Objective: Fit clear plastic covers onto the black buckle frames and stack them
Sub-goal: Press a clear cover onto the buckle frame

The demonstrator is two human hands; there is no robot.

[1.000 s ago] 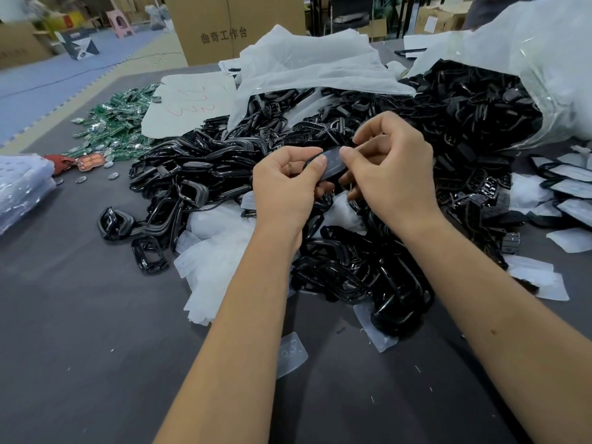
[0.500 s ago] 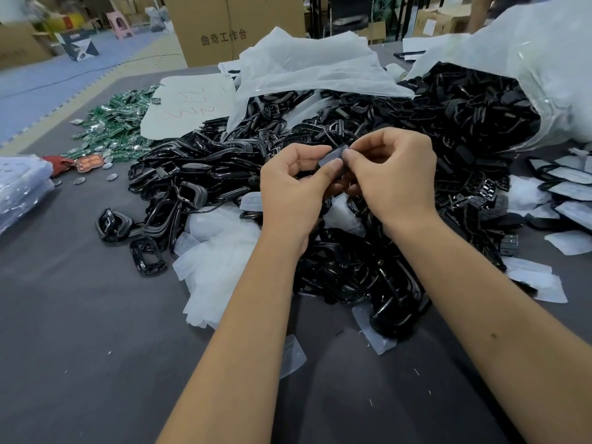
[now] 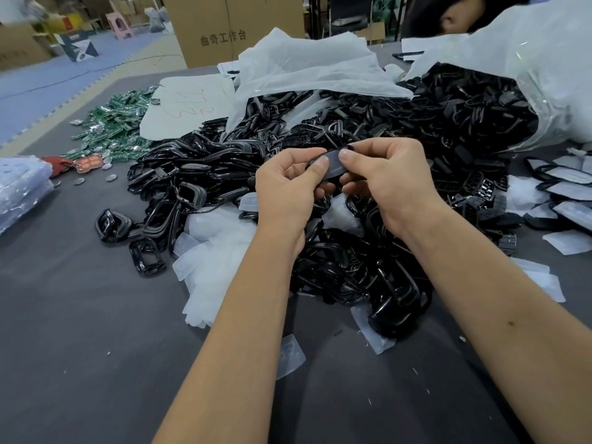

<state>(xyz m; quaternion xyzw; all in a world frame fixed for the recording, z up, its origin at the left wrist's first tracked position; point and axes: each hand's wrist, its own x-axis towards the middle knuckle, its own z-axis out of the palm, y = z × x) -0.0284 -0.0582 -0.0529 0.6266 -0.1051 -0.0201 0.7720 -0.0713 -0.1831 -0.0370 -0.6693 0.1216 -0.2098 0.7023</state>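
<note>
Both hands meet over a big heap of black buckle frames. My left hand and my right hand pinch one black buckle frame between thumbs and fingers, with a clear cover lying on its face. Both thumbs press on its top. Loose clear plastic covers lie in a pile left of my left forearm. Covered frames lie spread at the right edge.
A grey table carries everything. A large clear bag spills frames at the back right. Green parts lie back left, next to white sheets. A cardboard box stands behind. A person's head shows at the top right.
The frame has turned flatter between my thumbs, and both hands have shifted slightly right and apart. A person's head has come into view at the top right.
</note>
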